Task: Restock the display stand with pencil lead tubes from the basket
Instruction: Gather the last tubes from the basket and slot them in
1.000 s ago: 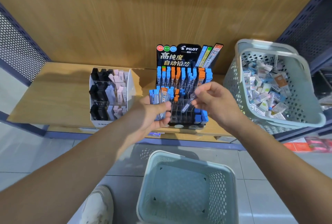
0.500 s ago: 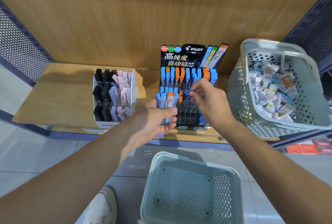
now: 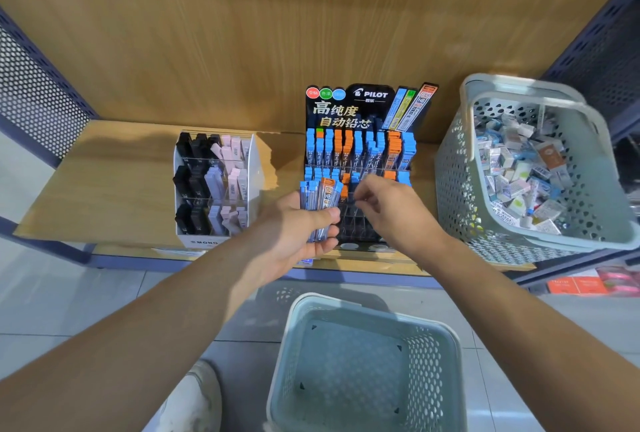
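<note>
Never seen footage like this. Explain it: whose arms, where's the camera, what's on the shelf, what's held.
No machine: a person wears a head camera looking down at their own arms. On the wooden shelf stand a black display stand of blue and orange lead tubes, a white box of black, lilac and pink items, and a basket of small packs. Another basket sits on the floor. The left hand has a bundle of tubes in its grip. The right hand reaches into the stand, fingers pinched; whether it holds anything is unclear.
</note>
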